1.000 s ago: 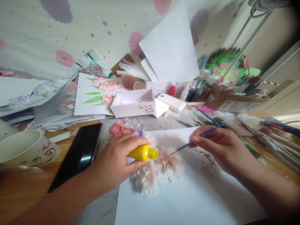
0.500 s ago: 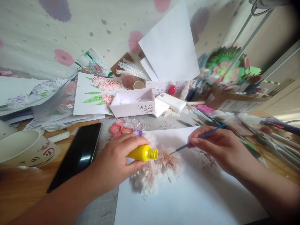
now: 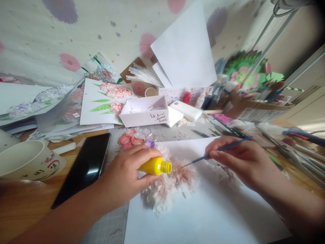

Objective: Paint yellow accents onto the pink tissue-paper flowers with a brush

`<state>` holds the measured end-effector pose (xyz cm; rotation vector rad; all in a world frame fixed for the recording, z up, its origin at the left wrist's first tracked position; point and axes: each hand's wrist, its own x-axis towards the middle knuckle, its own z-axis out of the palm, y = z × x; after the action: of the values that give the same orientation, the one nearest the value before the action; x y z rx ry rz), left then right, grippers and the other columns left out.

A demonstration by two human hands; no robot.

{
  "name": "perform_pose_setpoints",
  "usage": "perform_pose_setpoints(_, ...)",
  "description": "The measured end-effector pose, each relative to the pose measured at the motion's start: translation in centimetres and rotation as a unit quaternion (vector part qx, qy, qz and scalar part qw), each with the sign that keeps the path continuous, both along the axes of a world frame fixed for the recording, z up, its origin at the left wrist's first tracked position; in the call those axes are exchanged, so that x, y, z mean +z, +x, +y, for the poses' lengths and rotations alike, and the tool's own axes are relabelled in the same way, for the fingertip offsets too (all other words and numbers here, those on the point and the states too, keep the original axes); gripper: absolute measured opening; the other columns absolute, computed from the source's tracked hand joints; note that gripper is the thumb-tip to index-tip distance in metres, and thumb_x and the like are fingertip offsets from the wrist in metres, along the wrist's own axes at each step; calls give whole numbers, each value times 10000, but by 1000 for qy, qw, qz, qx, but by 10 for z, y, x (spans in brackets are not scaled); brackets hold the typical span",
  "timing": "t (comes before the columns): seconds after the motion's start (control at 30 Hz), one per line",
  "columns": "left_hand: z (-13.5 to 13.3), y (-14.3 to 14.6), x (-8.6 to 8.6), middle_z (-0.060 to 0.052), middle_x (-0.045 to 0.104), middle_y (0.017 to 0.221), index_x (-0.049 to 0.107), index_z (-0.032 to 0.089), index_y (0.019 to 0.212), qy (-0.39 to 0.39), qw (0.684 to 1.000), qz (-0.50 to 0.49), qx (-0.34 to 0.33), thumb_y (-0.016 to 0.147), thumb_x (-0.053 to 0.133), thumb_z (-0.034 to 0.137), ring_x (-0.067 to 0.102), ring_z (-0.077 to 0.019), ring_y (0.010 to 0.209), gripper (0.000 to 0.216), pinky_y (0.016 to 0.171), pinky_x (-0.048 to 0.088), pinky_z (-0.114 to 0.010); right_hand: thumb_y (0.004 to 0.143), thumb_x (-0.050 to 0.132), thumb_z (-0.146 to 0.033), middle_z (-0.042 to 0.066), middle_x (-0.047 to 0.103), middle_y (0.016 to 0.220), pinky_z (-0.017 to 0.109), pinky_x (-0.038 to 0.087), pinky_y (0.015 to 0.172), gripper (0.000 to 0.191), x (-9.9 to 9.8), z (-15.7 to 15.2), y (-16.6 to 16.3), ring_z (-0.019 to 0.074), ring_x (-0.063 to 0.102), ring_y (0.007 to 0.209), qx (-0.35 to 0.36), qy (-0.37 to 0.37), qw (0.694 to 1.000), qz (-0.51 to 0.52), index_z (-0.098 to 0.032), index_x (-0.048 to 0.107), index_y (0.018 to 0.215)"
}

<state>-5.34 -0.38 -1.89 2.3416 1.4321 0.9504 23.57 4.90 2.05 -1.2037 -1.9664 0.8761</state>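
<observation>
My left hand is closed round a small yellow paint bottle, tilted on its side with its uncapped mouth pointing right. A thin blue paintbrush is pinched in my right hand. The brush tip meets the middle of a pale pink and white paper flower. More white petals of the flower cluster sit under and below the bottle. Beneath everything lies a large white sheet of paper. Another petal cluster with dark purplish marks is partly hidden behind my right hand.
Left of my hand lies a black phone, beside a paper bowl. Small palettes with red paint sit behind my left hand. Farther back stand a white box and flower pictures. Brushes and a cardboard box crowd the right.
The brush has tilted slightly, its handle end shifting a little to the right, while its tip stays at the flower's middle. The yellow bottle stays nearly still in my left hand.
</observation>
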Motion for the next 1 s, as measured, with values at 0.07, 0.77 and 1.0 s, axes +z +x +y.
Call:
perform_pose_setpoints(0.07, 0, 0, 0, 33, 732, 1010, 667, 307, 1076, -3, 1000, 1, 0, 781, 778, 272, 679, -177, 903, 317, 831, 506, -283, 809, 696, -529, 49, 737, 752, 304, 507, 592, 300, 0, -1, 1, 197, 655, 649, 3, 4, 1000, -6, -249, 735, 708)
perform_pose_setpoints(0.77, 1, 1, 1, -1, 741, 1012, 682, 296, 1064, -17, 1000, 3, 5, 785, 764, 284, 681, -214, 919, 291, 834, 515, -315, 809, 679, -576, 61, 739, 802, 384, 529, 617, 357, 3, -2, 4, 242, 661, 678, 2, 15, 1000, -5, -291, 693, 595)
perform_pose_setpoints(1.0, -1, 0, 0, 39, 722, 1018, 660, 328, 1074, -18, 1000, 1, 3, 778, 786, 249, 665, -191, 930, 331, 833, 484, -298, 780, 697, -592, 57, 735, 782, 391, 522, 607, 301, 1, -1, 5, 248, 651, 663, -34, 26, 999, -1, -305, 742, 701)
